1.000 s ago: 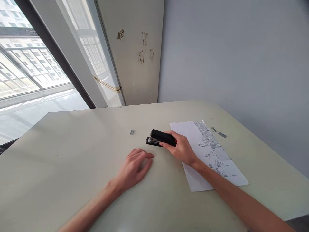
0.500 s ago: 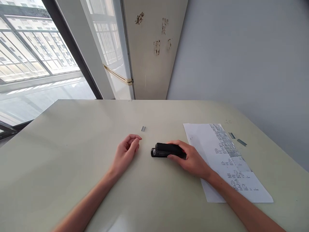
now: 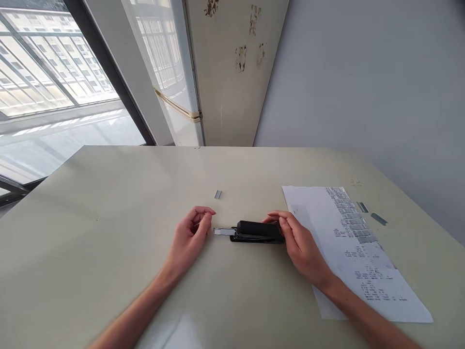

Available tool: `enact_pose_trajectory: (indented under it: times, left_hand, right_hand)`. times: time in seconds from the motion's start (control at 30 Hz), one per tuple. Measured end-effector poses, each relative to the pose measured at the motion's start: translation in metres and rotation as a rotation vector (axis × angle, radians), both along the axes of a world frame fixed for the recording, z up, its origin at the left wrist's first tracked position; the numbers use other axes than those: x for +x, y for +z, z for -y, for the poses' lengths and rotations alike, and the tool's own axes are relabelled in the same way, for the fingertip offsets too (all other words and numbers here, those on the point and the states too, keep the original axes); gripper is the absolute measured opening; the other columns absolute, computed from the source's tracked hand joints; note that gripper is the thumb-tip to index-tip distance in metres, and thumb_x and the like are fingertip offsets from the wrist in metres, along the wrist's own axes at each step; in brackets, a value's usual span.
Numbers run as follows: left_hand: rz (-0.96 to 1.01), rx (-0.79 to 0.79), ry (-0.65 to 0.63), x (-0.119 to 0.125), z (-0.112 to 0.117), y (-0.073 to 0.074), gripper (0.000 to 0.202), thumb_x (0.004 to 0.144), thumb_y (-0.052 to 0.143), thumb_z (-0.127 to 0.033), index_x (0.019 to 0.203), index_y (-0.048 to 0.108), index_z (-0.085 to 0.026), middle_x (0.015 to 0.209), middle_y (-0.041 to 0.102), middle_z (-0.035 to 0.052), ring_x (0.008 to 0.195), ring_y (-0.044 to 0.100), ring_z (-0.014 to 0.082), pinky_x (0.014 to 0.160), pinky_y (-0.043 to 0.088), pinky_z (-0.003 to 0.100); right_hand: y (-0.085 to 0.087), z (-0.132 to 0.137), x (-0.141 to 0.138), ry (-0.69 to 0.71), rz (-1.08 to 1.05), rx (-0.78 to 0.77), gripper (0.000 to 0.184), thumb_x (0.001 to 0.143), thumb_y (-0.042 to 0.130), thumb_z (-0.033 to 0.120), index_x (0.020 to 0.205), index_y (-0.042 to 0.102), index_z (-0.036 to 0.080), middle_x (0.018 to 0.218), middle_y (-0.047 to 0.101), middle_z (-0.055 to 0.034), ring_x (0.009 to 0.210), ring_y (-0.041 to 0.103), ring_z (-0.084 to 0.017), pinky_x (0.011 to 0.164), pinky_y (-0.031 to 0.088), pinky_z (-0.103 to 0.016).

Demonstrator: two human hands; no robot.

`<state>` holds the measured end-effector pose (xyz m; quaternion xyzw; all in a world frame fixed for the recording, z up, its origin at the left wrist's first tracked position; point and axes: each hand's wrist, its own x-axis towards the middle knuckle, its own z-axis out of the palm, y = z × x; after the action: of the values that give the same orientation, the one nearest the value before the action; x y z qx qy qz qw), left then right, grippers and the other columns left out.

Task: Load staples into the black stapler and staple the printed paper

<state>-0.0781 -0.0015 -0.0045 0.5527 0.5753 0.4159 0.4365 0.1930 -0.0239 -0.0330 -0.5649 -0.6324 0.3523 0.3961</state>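
Observation:
A black stapler (image 3: 258,231) lies flat on the pale table (image 3: 109,203), with its metal staple tray (image 3: 224,231) slid out to the left. My right hand (image 3: 301,242) grips the stapler's rear end, fingers curved round it. My left hand (image 3: 191,237) rests on the table just left of the tray's tip. Its fingers are curled with thumb and fingertips pinched together; I cannot make out anything between them. A short strip of staples (image 3: 218,194) lies a little beyond the left hand.
A printed sheet of paper (image 3: 348,242) lies to the right of the stapler, under my right forearm. Two more staple strips (image 3: 379,219) lie by the wall on the right. A worn fridge (image 3: 218,72) and a window stand behind the table.
The stapler's metal tray has slid out to the left. My right hand moved back to the stapler's rear. My left hand went from lying flat to curled beside the tray.

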Motion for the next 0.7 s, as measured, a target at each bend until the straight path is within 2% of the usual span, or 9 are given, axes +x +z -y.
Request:
enact_pose_trajectory:
  times: [0.13,0.27,0.37,0.43,0.53,0.63,0.7]
  left_hand:
    - [-0.014,0.044,0.102,-0.001,0.001,0.000,0.029,0.100,0.056,-0.049,0.100,0.066,-0.022,0.070,0.044,-0.0040,0.062,0.041,0.0146,0.060,0.035,0.026]
    - [-0.024,0.041,0.113,-0.002,0.001,0.000,0.025,0.101,0.056,-0.046,0.102,0.067,-0.023,0.081,0.055,-0.0011,0.074,0.052,0.0162,0.066,0.041,0.026]
    - [-0.017,0.061,0.088,-0.002,0.002,-0.001,0.027,0.103,0.055,-0.047,0.107,0.067,-0.023,0.099,0.066,0.0022,0.094,0.061,0.0189,0.080,0.047,0.026]
    - [0.026,0.069,0.076,-0.001,0.003,-0.003,0.031,0.105,0.053,-0.051,0.111,0.067,-0.023,0.112,0.070,0.0044,0.108,0.063,0.0207,0.094,0.048,0.029]
    - [0.303,-0.020,0.038,0.001,0.005,-0.008,0.044,0.106,0.051,-0.060,0.118,0.068,-0.021,0.127,0.071,0.0091,0.121,0.063,0.0243,0.107,0.047,0.036]
    - [0.733,-0.273,-0.038,0.004,0.007,-0.012,0.053,0.105,0.051,-0.064,0.114,0.071,-0.015,0.129,0.072,0.0164,0.123,0.067,0.0286,0.110,0.050,0.042]
    - [0.925,-0.448,-0.073,0.005,0.008,-0.012,0.053,0.106,0.049,-0.060,0.111,0.072,-0.013,0.128,0.073,0.0197,0.121,0.070,0.0300,0.110,0.051,0.043]
  right_hand:
    - [0.004,0.002,0.002,0.036,0.079,0.055,0.033,0.112,0.039,0.048,0.120,0.065,0.030,0.115,0.077,-0.0053,0.104,0.073,-0.023,0.085,0.061,-0.037]
    - [0.009,0.004,0.005,0.206,0.255,0.149,0.023,0.102,0.065,0.043,0.122,0.066,0.032,0.110,0.077,-0.0043,0.095,0.073,-0.024,0.076,0.062,-0.036]
    - [0.010,0.003,0.006,0.238,0.273,0.325,0.019,0.100,0.067,0.026,0.118,0.067,0.031,0.107,0.078,-0.0035,0.096,0.074,-0.024,0.071,0.061,-0.036]
    - [0.011,0.003,0.005,0.243,0.277,0.507,0.028,0.098,0.063,0.015,0.121,0.067,0.031,0.112,0.079,-0.0036,0.107,0.074,-0.025,0.080,0.061,-0.040]
    - [0.017,0.005,-0.001,0.206,0.312,0.747,0.043,0.094,0.064,0.004,0.127,0.067,0.031,0.114,0.080,-0.0042,0.114,0.072,-0.027,0.091,0.058,-0.047]
    - [0.028,0.011,-0.012,0.181,0.358,0.883,0.049,0.092,0.064,0.000,0.128,0.069,0.034,0.113,0.080,-0.0042,0.111,0.071,-0.026,0.090,0.058,-0.046]
    - [0.036,0.016,-0.021,0.196,0.402,0.932,0.048,0.094,0.063,0.002,0.127,0.071,0.036,0.112,0.081,-0.0032,0.106,0.072,-0.024,0.088,0.057,-0.044]
